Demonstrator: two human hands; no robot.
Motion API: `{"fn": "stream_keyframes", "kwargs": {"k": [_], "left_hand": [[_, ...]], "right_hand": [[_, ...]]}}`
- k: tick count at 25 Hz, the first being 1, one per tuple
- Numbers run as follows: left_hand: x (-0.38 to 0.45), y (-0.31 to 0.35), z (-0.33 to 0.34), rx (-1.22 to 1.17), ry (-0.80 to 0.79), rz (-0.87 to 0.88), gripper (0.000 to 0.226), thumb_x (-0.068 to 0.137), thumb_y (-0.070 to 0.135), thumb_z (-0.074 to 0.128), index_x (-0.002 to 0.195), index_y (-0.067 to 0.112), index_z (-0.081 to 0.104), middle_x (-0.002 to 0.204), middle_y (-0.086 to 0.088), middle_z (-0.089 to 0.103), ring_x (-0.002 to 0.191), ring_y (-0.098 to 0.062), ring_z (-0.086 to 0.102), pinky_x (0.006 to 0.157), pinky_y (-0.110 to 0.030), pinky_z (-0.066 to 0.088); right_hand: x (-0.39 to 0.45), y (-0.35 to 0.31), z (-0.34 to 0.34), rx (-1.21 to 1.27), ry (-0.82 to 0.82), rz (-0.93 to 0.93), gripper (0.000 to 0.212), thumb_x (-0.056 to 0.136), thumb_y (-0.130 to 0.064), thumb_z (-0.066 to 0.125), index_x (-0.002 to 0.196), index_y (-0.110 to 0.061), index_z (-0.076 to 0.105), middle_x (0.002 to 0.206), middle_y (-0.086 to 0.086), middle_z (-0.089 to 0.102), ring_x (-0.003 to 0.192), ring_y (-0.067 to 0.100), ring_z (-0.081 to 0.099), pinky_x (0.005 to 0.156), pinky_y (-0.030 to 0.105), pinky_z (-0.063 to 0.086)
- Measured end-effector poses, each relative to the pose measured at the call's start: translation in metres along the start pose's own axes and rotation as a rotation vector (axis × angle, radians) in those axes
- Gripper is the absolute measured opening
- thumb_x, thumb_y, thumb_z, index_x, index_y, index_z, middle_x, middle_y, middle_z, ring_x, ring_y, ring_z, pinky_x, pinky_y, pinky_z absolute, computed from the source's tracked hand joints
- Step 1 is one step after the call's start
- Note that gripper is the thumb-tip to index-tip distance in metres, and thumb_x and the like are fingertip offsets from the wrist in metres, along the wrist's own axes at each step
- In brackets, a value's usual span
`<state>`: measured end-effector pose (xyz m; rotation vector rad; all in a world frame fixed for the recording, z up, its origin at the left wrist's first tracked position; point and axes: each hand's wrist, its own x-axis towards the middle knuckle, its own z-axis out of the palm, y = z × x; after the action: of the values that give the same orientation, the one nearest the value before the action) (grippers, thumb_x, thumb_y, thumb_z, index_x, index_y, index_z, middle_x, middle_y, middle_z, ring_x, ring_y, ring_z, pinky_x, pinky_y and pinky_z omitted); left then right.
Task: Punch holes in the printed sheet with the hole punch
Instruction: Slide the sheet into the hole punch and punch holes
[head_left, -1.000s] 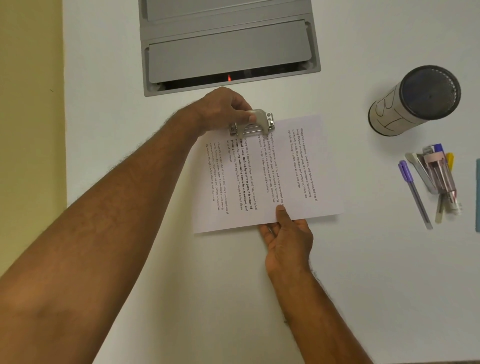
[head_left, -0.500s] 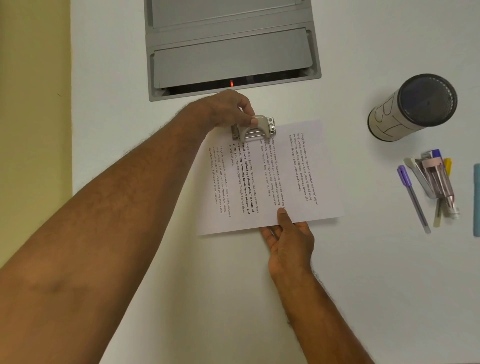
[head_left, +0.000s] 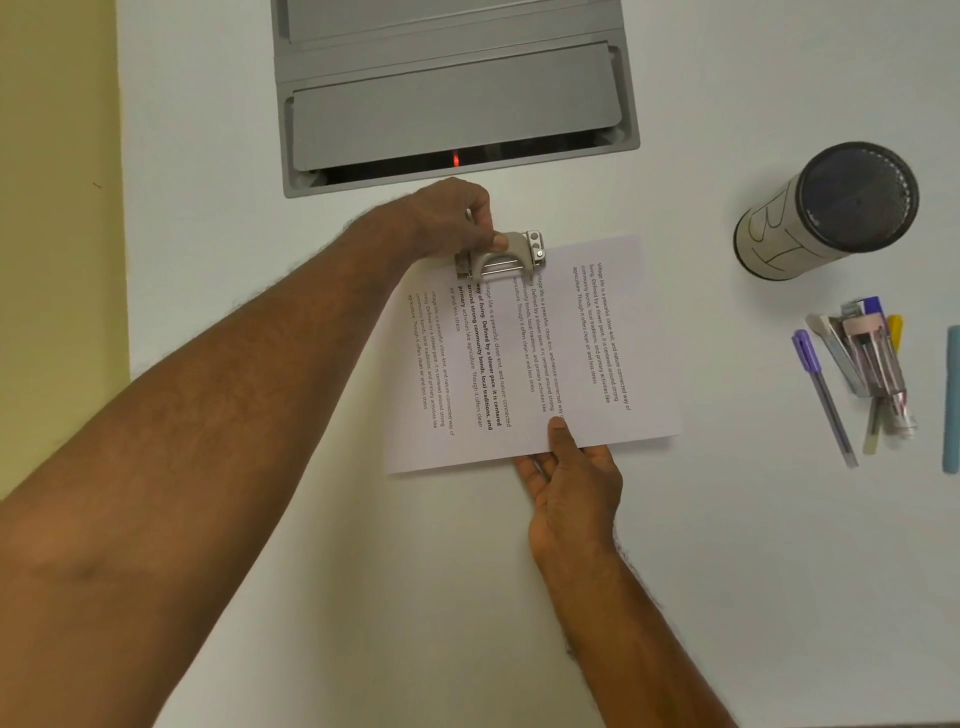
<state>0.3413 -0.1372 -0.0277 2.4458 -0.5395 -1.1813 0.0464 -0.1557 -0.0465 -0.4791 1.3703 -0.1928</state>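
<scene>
hole punch (head_left: 501, 255) on sheet (head_left: 535, 353), pens (head_left: 852, 374) well right

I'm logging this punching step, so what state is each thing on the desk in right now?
Sheet: flat, printed side up, far edge in the punch.
Punch: on the sheet's far edge, gripped.
Left hand: closed on the punch.
Right hand: thumb on the sheet's near edge, fingers under it.
Cup: upright; contents unclear.
Pens: lying loose, untouched.
Desk hatch: ajar, red light showing.
</scene>
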Motion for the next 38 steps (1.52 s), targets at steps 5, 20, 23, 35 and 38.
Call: {"fn": "stream_keyframes", "kwargs": {"k": [5, 20, 23, 35, 38], "left_hand": [[0.0, 0.001, 0.0, 0.001, 0.014, 0.004, 0.022, 0.093, 0.037, 0.076, 0.095, 0.017, 0.065, 0.097, 0.004, 0.062, 0.103, -0.024, 0.063, 0.095, -0.042, 0.053], [-0.025, -0.001, 0.011, 0.145, 0.175, 0.102, 0.03, 0.099, 0.047, 0.065, 0.114, 0.021, 0.068, 0.113, 0.001, 0.063, 0.103, -0.019, 0.059, 0.079, -0.032, 0.043], [-0.028, -0.002, 0.015, 0.2, 0.219, 0.141, 0.035, 0.102, 0.044, 0.06, 0.124, 0.018, 0.069, 0.115, -0.002, 0.064, 0.1, -0.019, 0.058, 0.079, -0.034, 0.043], [-0.032, -0.005, 0.019, 0.304, 0.254, 0.202, 0.039, 0.105, 0.042, 0.055, 0.128, 0.014, 0.068, 0.119, -0.01, 0.065, 0.1, -0.02, 0.055, 0.082, -0.035, 0.041], [-0.032, -0.007, 0.019, 0.27, 0.241, 0.192, 0.043, 0.105, 0.047, 0.053, 0.134, 0.017, 0.065, 0.127, -0.01, 0.064, 0.108, -0.021, 0.055, 0.088, -0.035, 0.041]], "right_hand": [[0.0, 0.0, 0.001, 0.006, 0.004, 0.001, 0.021, 0.099, -0.012, 0.07, 0.118, -0.023, 0.069, 0.101, 0.0, 0.081, 0.088, 0.018, 0.08, 0.065, 0.031, 0.065], [-0.001, 0.002, -0.001, 0.037, -0.046, -0.031, 0.027, 0.1, -0.011, 0.069, 0.126, -0.019, 0.069, 0.113, 0.005, 0.08, 0.083, 0.015, 0.081, 0.066, 0.031, 0.066], [-0.001, 0.002, -0.001, 0.034, -0.049, -0.032, 0.031, 0.1, -0.011, 0.069, 0.13, -0.018, 0.067, 0.116, 0.006, 0.079, 0.086, 0.016, 0.08, 0.066, 0.031, 0.065], [-0.011, 0.009, -0.019, 0.072, -0.074, 0.057, 0.034, 0.1, -0.006, 0.068, 0.133, -0.014, 0.066, 0.114, 0.008, 0.08, 0.091, 0.02, 0.08, 0.075, 0.038, 0.067], [-0.017, 0.014, -0.033, 0.075, -0.071, 0.084, 0.033, 0.1, -0.006, 0.068, 0.132, -0.014, 0.066, 0.114, 0.008, 0.08, 0.091, 0.02, 0.08, 0.078, 0.04, 0.065]]}}
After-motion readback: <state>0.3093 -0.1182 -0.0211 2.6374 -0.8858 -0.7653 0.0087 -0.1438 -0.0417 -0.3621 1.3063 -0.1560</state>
